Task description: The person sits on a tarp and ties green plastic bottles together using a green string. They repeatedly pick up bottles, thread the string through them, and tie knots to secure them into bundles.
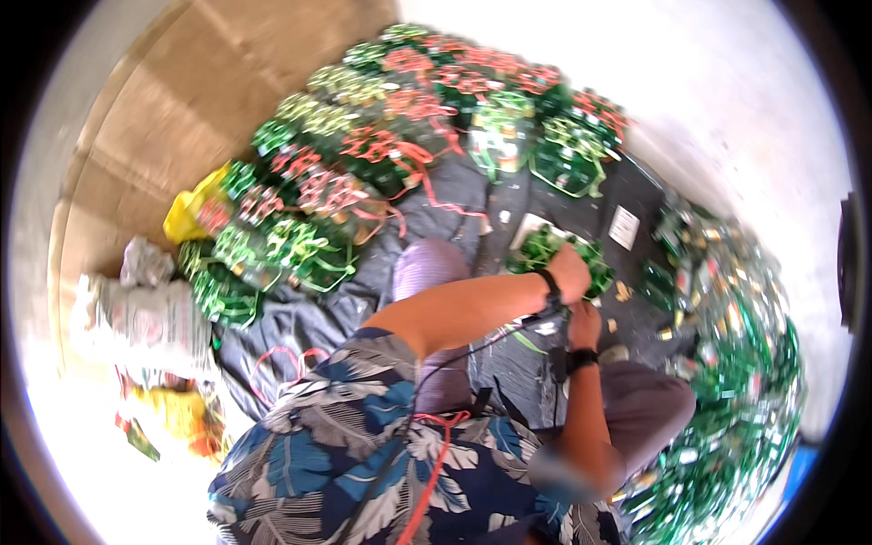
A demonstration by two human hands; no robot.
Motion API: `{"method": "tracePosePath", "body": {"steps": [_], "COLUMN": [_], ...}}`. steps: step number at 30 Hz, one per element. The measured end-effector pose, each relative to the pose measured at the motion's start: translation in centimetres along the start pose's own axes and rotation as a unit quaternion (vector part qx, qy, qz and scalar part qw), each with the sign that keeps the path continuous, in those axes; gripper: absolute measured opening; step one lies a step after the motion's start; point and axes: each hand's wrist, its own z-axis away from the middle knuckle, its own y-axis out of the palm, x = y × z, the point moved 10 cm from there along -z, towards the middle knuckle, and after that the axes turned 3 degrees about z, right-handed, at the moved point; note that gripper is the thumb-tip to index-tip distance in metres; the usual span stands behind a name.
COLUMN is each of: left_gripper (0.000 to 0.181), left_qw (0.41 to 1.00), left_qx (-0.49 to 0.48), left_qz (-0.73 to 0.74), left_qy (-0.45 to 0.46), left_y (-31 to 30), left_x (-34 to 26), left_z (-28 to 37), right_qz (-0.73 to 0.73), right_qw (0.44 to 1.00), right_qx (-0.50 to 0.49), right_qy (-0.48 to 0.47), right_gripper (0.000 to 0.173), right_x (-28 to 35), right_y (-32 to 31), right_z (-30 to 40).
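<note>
A bundle of green glass bottles (538, 248) bound with green plastic strips stands before me, partly hidden by my hands. My left hand (571, 271) is closed at its near right edge, seemingly on a green strip. Just below, touching or nearly touching it, my right hand (584, 325) has its fingers drawn together at the same edge; the strip between the fingers is too blurred to see clearly. Both wrists wear black bands. A loose green strip (530, 342) lies left of my right hand.
Many tied bottle bundles (368, 143) with red and green strips stand ahead and left on a black sheet (443, 187). Loose bottles (736, 354) pile up at right. Cardboard (163, 102) and a white sack (157, 317) are at left. A black cable (470, 351) crosses my lap.
</note>
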Motion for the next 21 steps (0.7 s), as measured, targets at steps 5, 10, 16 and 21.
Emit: {"method": "tracePosePath", "body": {"steps": [5, 10, 16, 21], "left_gripper": [0.02, 0.019, 0.016, 0.013], "left_qw": [0.999, 0.999, 0.999, 0.999], "left_qx": [0.013, 0.028, -0.005, 0.004], "left_qz": [0.019, 0.021, 0.046, 0.049], "left_qy": [-0.04, -0.028, 0.013, 0.001], "left_y": [-0.1, 0.5, 0.2, -1.6], "left_x": [0.7, 1.4, 1.2, 3.6], "left_z": [-0.2, -1.2, -2.7, -0.7], "right_qz": [-0.159, -0.209, -0.271, -0.237], "right_qw": [0.977, 0.955, 0.93, 0.951], "right_qx": [0.055, 0.088, 0.121, 0.109], "right_qy": [0.13, 0.193, 0.219, 0.167], "right_gripper": [0.021, 0.022, 0.021, 0.018], "right_x": [-1.5, 2.0, 1.2, 2.1], "right_y": [1.3, 0.6, 0.5, 1.7], "right_z": [0.6, 2.7, 3.1, 2.9]}}
